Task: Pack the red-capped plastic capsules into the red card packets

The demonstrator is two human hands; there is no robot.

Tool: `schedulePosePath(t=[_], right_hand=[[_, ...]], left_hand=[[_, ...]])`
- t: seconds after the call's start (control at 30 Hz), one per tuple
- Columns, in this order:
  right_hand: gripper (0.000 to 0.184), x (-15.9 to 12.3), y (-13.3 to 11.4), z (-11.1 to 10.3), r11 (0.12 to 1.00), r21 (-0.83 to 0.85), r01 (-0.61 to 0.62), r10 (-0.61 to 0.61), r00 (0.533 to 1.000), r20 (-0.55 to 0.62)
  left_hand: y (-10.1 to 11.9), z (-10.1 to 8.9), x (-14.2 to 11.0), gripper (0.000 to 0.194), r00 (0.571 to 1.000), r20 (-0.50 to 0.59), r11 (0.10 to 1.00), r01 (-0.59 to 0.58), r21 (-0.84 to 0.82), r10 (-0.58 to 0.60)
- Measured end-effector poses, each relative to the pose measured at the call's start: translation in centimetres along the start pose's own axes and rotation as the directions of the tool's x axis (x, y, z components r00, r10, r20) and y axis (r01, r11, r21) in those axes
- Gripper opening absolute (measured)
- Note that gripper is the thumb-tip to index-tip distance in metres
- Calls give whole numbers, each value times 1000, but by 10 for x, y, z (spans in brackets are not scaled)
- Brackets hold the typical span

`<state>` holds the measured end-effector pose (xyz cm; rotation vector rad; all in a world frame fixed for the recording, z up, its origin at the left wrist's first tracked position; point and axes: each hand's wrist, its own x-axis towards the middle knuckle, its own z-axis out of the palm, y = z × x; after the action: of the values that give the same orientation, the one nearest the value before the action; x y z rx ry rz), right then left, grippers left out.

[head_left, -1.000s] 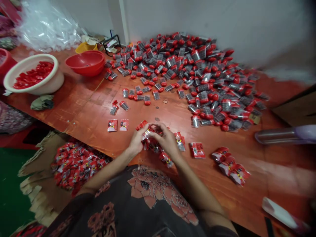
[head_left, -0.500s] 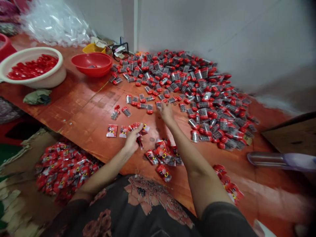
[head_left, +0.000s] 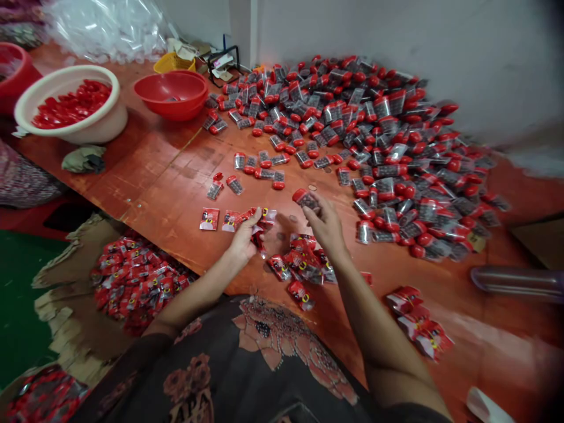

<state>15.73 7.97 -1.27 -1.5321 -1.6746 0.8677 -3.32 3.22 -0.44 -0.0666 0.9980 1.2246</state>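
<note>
My left hand (head_left: 245, 238) is closed on several red printed packets (head_left: 267, 218), their ends fanned out past the thumb. Between the thumb and fingers of my right hand (head_left: 326, 229) is a small clear container with a red cap (head_left: 305, 200) and dark contents, held above the table. Below and between the hands lies a loose cluster of filled red packets (head_left: 303, 258). Two flat red cards, one a single card (head_left: 209, 218), rest left of my left hand. A few capped containers (head_left: 234, 184) lie scattered beyond it.
A big heap of red-capped containers (head_left: 388, 153) reaches the wall. At left stand a white basin (head_left: 115, 111) of red caps and a red bowl (head_left: 171, 88). An open carton (head_left: 70, 282) of red packets sits below the table edge. More packets (head_left: 418, 323) lie at right.
My right hand left the packets, reached forward to the scattered containers, and has come back holding one. My left hand moved a little left with packets in its grip. The view also shifted.
</note>
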Motion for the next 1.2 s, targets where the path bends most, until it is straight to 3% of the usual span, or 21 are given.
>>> schedulePosePath(t=[0.13,0.23,0.57,0.77,0.93,1.2], right_hand=[[46,-62,-25,0,960,278,-24,31,999,-21],[45,-81,-36,6,924,378,-61,71,997,-13],[45,-95,-40,-1,884,464,-50,62,998,-10],[47,-99,-40,1,865,496,-79,134,988,-77],[48,-103,-39,-1,872,483,-71,150,980,-128],[47,-106,-41,-3,866,493,-89,137,989,-63]], left_hand=[[-8,6,-2,24,1000,-8,1000,27,16,-27],[-12,13,-7,24,1000,1,999,27,38,-28],[-16,19,-20,29,990,-2,982,-138,125,140],[-19,22,-26,27,987,66,968,-154,199,144],[-19,23,-27,30,988,12,974,-156,165,156],[-20,24,-27,31,988,34,972,-157,173,153]])
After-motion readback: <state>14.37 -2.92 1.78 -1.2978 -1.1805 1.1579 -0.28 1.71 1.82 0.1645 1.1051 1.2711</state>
